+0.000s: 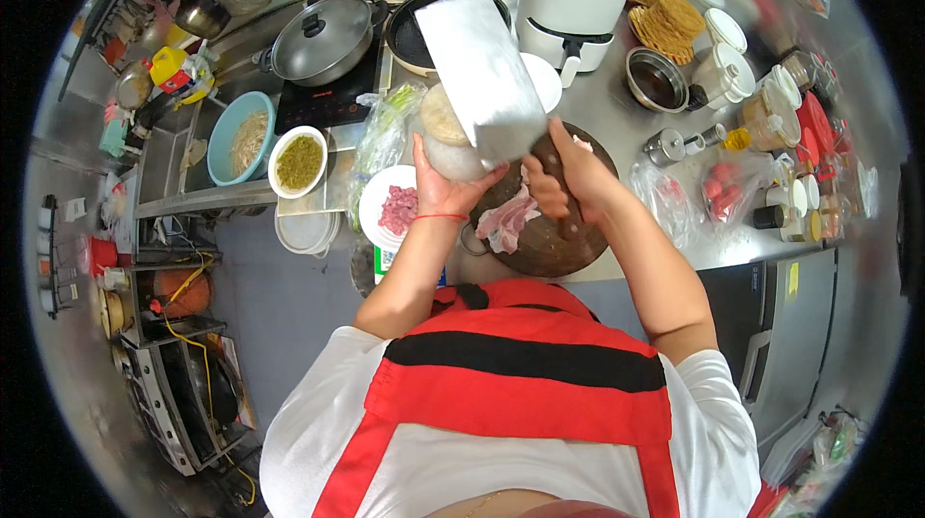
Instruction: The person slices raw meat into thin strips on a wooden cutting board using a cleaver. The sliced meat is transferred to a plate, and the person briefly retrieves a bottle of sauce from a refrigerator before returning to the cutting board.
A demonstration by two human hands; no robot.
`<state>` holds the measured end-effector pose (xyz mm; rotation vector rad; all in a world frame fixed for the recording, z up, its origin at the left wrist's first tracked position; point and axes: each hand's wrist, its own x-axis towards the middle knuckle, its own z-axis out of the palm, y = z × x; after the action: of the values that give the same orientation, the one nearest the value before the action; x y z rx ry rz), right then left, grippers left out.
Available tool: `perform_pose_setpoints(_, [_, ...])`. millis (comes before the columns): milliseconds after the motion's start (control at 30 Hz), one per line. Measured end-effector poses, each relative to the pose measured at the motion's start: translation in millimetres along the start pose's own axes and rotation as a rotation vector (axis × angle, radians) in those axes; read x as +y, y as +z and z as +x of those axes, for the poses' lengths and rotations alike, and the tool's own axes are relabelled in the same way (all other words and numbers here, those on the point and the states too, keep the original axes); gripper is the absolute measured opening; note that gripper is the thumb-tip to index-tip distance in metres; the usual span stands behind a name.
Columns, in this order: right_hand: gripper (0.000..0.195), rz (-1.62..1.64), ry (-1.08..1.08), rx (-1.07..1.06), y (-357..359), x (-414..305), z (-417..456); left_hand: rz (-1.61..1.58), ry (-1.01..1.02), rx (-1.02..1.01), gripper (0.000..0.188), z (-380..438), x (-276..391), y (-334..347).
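My right hand (571,178) grips the handle of a wide-bladed cleaver (480,70), its blade raised and slanting up to the left. Under the blade's lower edge, my left hand (452,189) holds a round, pale object (455,149), partly hidden by the blade; what it is I cannot tell. Below the cleaver's handle, a piece of raw meat (509,222) lies on a round wooden chopping board (571,250). To the left of the board, a white plate (372,203) bears small cubes of raw meat (399,209), close to my left wrist.
Behind stand a lidded wok (321,41), a frying pan (408,34) and a white air fryer (574,5). Bagged green vegetables (390,128), a bowl of chopped greens (298,162) and a blue basin (220,146) are left. A metal bowl (656,79) and several jars stand right.
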<state>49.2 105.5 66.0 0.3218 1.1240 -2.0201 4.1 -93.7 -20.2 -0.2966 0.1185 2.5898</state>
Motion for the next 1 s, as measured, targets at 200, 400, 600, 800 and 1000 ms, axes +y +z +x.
perform_pose_setpoints(200, [0.068,0.045,0.252,0.286,-87,100,-125,-0.024,0.085,0.086,0.073,7,11,-1])
perform_pose_setpoints(400, [0.044,-1.391,-0.85,0.552,4,3,-46,-0.018,0.05,0.104,0.073,2,7,6])
perform_pose_setpoints(600, [0.033,-1.686,-0.657,0.667,15,15,-18,0.11,0.099,0.095,0.072,0,1,12])
perform_pose_setpoints(800, [0.023,-1.516,-0.399,0.636,-59,74,-110,0.025,0.107,0.149,0.07,-3,14,-6])
perform_pose_setpoints(1000, [0.048,-0.213,-0.251,0.015,37,1,-6,0.055,0.048,0.055,0.071,-3,7,2])
